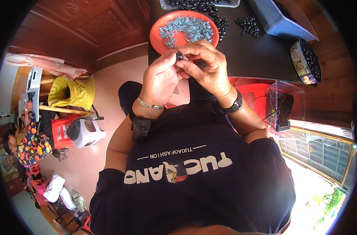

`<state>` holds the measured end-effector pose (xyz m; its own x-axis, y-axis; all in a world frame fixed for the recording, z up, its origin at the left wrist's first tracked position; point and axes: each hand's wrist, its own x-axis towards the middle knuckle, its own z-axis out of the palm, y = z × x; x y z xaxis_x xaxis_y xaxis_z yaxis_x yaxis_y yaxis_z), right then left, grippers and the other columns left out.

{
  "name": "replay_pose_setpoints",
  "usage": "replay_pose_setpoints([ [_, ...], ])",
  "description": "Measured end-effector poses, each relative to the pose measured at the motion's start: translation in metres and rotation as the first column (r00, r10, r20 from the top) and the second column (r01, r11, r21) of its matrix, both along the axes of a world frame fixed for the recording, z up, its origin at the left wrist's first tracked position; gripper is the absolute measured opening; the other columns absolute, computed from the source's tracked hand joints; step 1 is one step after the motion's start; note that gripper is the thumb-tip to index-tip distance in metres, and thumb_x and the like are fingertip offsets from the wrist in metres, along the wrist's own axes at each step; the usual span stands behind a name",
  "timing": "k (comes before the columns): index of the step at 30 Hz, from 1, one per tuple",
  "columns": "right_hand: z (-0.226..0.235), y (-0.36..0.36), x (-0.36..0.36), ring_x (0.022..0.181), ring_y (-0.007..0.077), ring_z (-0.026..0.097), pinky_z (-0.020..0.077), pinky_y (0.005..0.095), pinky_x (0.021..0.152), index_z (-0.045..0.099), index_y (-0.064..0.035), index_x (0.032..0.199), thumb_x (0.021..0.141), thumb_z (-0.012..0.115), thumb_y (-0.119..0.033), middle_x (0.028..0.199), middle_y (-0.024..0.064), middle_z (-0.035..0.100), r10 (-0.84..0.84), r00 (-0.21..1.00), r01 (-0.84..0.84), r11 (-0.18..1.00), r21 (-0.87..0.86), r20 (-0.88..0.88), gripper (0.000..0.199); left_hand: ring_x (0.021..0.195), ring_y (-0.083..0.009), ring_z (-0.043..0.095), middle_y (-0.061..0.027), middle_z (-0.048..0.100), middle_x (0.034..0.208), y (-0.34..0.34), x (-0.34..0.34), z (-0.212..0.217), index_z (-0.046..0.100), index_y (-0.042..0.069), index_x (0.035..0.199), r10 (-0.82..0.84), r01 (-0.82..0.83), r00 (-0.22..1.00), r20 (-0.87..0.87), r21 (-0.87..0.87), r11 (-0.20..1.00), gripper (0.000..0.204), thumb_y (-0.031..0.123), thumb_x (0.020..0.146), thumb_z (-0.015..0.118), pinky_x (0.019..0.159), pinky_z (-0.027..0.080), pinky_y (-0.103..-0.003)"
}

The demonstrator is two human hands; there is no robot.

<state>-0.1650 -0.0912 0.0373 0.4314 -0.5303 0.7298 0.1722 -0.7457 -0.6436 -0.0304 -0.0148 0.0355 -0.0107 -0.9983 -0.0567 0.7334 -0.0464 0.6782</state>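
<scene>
1. Fingertips (185, 49) of both your hands meet at one small rounded black part (179, 56); your left hand (158, 80) and your right hand (213, 70) grasp it jointly. Which hand bears more of the grip, you cannot tell from this view.
2. Note the contact layout: your left thumb borders the part on its left, while your right index finger and thumb bracket it from the far side and the near side.
3. Locate the part: it sits above the near rim of the round red plate (155, 40), between your hands. Its form is compact and its hole, if any, is too small to make out; no long axis can be read.
4. Check the governing relation: the silvery-blue small shiny pieces (196, 28) on the plate lie straight beyond your fingertips, away from your torso. Your right hand is the nearer, its bent index finger overlapping the plate's near edge in this view; contact with the plate cannot be confirmed.
5. Identify the surroundings on the black tabletop (260, 56): a loose heap of black beads (247, 26) lies right of the plate, short of the blue-grey plastic bin (275, 22). At the table's right stands a round, label-wrapped tin (300, 62) filled with similar black pieces.
</scene>
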Motion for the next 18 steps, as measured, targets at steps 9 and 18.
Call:
replay_pose_setpoints([
  [9,0.000,0.001,0.001,0.072,0.0182,0.060,0.0500,0.0291,0.066,0.065,-0.0068,0.093,0.067,0.076,-0.003,0.082,0.0043,0.064,-0.078,0.997,0.079,0.993,-0.082,0.017,0.029,0.094,-0.0163,0.054,-0.0068,0.057,0.101,0.000,-0.005,0.005,0.054,0.002,0.110,0.012,-0.009,0.999,0.046,-0.069,0.998,0.029,0.023,0.097,0.040,0.083,0.043,-0.034],
  [18,-0.008,0.008,0.011,0.082,0.0275,0.061,0.0489,0.0354,0.073,0.061,-0.0039,0.098,0.073,0.070,-0.001,0.091,0.0096,0.064,-0.229,0.973,0.214,0.938,-0.274,-0.023,0.026,0.092,-0.0150,0.052,-0.0053,0.056,0.097,0.000,-0.006,-0.008,0.054,0.003,0.106,0.104,-0.103,0.994,0.019,-0.054,0.993,0.024,0.019,0.095,0.040,0.084,0.041,-0.031],
])
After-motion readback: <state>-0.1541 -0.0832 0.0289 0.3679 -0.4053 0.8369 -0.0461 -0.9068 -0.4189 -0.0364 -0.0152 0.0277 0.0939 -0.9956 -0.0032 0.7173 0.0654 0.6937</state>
